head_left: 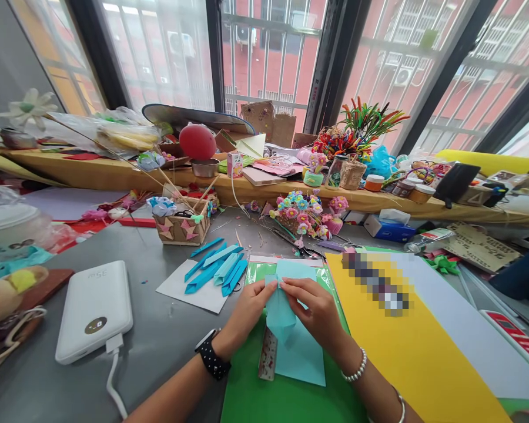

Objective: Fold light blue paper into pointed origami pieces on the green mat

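A partly folded piece of light blue paper (pixel 281 317) is pinched between my two hands, its pointed end hanging toward me. My left hand (pixel 253 302) grips its upper left edge with thumb and fingers. On the other side, my right hand (pixel 315 305) pinches the top near the middle, fingertips close to my left thumb. Beneath them lies a flat light blue sheet (pixel 302 361) on a green sheet (pixel 251 402). A patterned ruler (pixel 268 355) rests along the sheet's left side, its far end hidden by the folded paper.
Several folded blue paper strips (pixel 216 267) lie on white paper (pixel 171 288) to the left. A white power bank (pixel 97 311) with a cable sits further left. Yellow paper (pixel 379 346) is at the right. A decorated box (pixel 183 229) and small flowers (pixel 300 211) stand behind.
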Action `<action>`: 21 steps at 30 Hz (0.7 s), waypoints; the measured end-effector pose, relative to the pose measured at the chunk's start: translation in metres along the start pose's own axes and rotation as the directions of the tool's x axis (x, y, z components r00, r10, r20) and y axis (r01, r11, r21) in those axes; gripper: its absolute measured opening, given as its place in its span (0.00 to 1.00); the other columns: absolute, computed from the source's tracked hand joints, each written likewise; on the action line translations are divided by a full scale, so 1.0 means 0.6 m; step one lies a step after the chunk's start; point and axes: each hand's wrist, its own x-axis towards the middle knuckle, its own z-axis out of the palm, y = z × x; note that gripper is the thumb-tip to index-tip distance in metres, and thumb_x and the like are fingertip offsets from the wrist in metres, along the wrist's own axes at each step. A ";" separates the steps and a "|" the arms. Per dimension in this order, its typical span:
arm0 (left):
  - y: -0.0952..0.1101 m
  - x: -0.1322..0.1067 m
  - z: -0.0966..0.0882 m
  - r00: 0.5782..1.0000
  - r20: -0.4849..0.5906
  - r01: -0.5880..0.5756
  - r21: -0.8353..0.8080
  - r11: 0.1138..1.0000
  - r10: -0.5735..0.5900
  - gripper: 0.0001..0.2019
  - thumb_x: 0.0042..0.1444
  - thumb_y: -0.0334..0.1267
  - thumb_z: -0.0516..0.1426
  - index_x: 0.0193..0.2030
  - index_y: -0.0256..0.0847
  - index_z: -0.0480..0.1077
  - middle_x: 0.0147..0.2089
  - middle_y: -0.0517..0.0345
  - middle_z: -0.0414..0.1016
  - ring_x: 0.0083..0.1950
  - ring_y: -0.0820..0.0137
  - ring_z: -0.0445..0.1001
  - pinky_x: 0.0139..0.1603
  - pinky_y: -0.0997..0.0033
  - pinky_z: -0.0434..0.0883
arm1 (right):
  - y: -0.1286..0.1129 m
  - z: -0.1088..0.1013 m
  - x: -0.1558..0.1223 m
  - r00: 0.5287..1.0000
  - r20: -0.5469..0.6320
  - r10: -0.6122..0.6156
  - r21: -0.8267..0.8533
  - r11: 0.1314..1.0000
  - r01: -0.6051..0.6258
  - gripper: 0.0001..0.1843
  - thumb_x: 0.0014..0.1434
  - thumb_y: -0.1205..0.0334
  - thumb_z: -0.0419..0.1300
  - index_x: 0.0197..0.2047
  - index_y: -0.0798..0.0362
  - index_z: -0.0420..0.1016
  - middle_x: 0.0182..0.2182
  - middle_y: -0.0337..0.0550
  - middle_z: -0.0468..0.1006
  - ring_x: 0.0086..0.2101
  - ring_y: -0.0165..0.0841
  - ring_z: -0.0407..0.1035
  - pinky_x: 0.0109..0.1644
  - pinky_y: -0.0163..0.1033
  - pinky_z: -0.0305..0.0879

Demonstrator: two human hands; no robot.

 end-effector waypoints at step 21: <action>0.002 -0.001 -0.009 0.954 0.288 -0.148 0.190 0.970 0.089 0.15 0.50 0.46 0.50 0.23 0.36 0.64 0.21 0.65 0.55 0.23 0.76 0.54 0.21 0.78 0.52 | 0.005 -0.018 0.018 0.844 0.210 0.493 0.353 0.767 -0.536 0.11 0.52 0.60 0.56 0.23 0.55 0.73 0.20 0.40 0.73 0.23 0.29 0.67 0.25 0.31 0.63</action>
